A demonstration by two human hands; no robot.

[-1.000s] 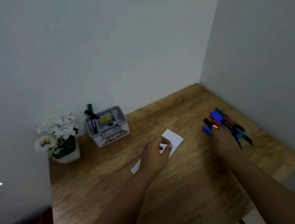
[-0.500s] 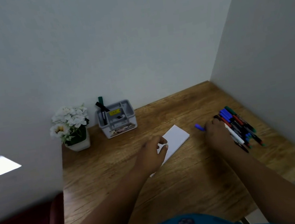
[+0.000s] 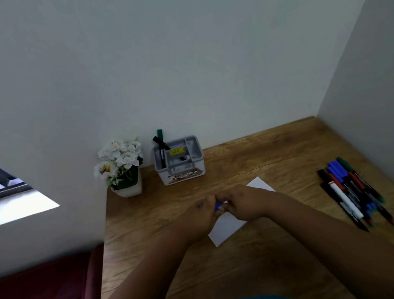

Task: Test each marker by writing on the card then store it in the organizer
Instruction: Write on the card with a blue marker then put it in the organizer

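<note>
Blue marker (image 3: 217, 206) between both hands' curled fingers (image 3: 223, 202), above card (image 3: 227, 228).

We see a brown woodgrain desk (image 3: 255, 158), white card (image 3: 227, 228), grey organizer (image 3: 181, 169), and a blue marker (image 3: 217, 206).

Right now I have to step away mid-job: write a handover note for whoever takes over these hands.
Left hand and right hand: both grip one blue marker above the card, seemingly about to uncap it.
Card: flat on the desk, partly under the hands; any marks on it are hidden.
Organizer: at the back by the flower pot, already holding a green and a black marker.
Marker pile: on the desk's right side, untested.
Left to do: uncap, write on the card, recap, store in the organizer, then repeat for the pile.
</note>
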